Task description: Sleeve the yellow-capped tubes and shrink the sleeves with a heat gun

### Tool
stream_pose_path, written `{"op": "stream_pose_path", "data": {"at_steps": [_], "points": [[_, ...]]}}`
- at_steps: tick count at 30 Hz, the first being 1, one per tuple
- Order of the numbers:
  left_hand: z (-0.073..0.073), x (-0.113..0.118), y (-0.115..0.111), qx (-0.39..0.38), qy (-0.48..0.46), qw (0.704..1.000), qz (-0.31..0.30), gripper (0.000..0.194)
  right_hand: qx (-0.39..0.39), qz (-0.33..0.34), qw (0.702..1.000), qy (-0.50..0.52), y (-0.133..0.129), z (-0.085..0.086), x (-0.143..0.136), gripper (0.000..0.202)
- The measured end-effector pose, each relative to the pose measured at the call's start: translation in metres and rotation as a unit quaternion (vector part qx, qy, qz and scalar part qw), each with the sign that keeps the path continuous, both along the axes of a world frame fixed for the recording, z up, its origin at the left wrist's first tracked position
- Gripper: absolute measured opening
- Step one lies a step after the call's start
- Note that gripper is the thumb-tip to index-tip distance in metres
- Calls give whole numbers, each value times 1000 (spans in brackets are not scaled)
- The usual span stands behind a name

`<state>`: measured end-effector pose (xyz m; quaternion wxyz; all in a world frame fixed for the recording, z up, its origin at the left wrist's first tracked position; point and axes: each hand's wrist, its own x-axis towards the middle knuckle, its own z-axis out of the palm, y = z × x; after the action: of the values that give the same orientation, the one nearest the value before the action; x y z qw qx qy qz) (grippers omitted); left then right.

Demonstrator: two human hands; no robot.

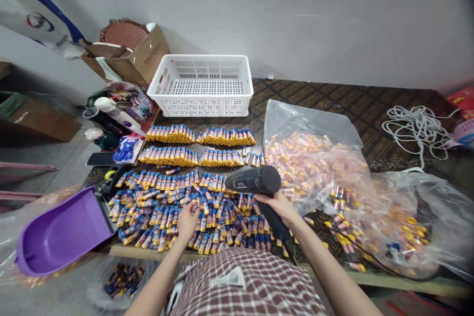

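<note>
In the head view, my right hand (278,207) is wrapped round the handle of a black hair dryer (255,180), its barrel pointing left over the small tubes. My left hand (188,218) is closed, fingertips pinched at a small labelled tube among many others; the fingers partly hide it. Small tubes (163,215) with blue and yellow ends lie loosely around both hands. Beyond them, more stand side by side in neat rows (168,155).
A white crate (202,106) stands at the back. Clear bags (311,158) of tubes lie on the right, with a bundled white cord (418,131) behind. A purple dustpan (64,232) is at left, near a cardboard box (148,54). The dryer's black cord (385,266) trails right.
</note>
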<state>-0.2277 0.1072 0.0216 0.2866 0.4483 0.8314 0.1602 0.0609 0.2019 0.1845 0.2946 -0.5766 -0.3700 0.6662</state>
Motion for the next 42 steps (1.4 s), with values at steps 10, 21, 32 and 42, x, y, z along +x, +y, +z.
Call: {"op": "stream_pose_path", "data": {"at_steps": [10, 21, 32, 42], "points": [[9, 122, 138, 78, 17, 913, -401, 34, -49, -149, 986, -49, -8, -3, 124, 33], [10, 159, 113, 80, 70, 846, -523, 32, -60, -166, 983, -58, -1, -14, 134, 33], [7, 128, 123, 60, 66, 916, -391, 26, -93, -72, 992, -37, 9, -20, 101, 35], [6, 106, 104, 22, 34, 883, -468, 22, -76, -68, 994, -40, 5, -23, 102, 32]]}}
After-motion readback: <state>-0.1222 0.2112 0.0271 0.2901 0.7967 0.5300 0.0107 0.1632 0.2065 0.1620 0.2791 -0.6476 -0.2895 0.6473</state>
